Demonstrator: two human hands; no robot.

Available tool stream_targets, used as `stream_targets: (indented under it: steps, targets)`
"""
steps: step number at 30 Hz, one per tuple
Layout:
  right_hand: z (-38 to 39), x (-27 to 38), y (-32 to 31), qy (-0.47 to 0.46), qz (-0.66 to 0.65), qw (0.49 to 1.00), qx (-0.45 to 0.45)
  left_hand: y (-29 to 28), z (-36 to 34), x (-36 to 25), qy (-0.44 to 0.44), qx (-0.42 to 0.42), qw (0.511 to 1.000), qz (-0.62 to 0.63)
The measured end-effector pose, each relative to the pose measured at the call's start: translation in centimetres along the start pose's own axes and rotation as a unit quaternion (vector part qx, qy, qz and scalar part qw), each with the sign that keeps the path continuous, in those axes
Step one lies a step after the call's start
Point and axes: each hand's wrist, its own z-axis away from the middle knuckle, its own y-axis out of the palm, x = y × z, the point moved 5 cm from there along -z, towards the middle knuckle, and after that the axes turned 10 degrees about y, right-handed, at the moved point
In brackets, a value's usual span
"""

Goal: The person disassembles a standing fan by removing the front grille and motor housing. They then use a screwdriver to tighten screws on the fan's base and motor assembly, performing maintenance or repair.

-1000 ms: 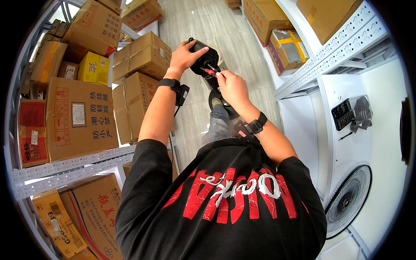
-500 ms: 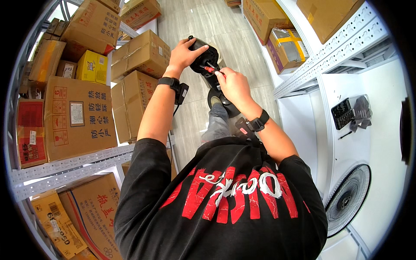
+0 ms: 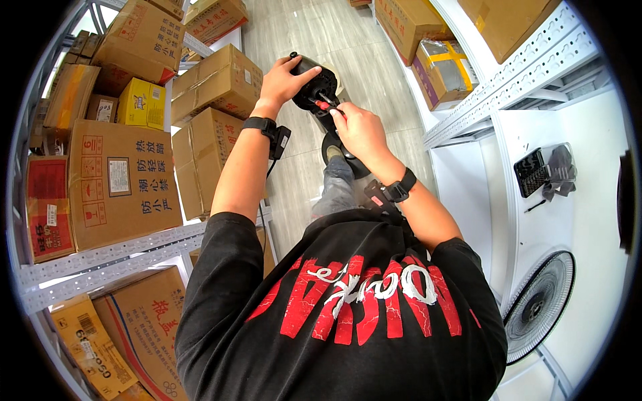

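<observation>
A black, rounded housing (image 3: 325,81) on a dark upright stand, which looks like a fan's motor head, is in front of me above the floor. My left hand (image 3: 281,83) is wrapped over its left side, thumb across the top. My right hand (image 3: 362,131) is closed round a screwdriver (image 3: 323,105) with red on its handle. The tool's shaft points into the near, open side of the housing; its tip I cannot make out. Below, a dark round base (image 3: 358,168) shows beside my foot, partly hidden by my right hand.
Shelves with several cardboard boxes (image 3: 124,180) line my left, and more boxes (image 3: 217,77) stand beside them. On the right-hand white shelf lie a round black fan grille (image 3: 539,304), a black gridded tray (image 3: 531,172) and a crumpled grey bag (image 3: 560,170).
Both hands keep their hold and have hardly moved. The view has shifted very slightly.
</observation>
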Motion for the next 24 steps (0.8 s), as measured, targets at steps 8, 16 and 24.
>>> stream_targets:
  steps: [8, 16, 24]
  targets:
    - [0.08, 0.07, -0.08, -0.010, -0.005, 1.000, -0.009, -0.09, -0.03, -0.14, -0.002, 0.005, 1.000, -0.004]
    - [0.13, 0.23, -0.03, -0.012, -0.006, 1.000, -0.010, -0.03, -0.14, 0.05, -0.004, 0.007, 1.000, -0.008]
    - [0.44, 0.15, 0.39, -0.008, 0.014, 1.000, -0.005, -0.04, -0.02, 0.05, -0.005, 0.006, 1.000, -0.003]
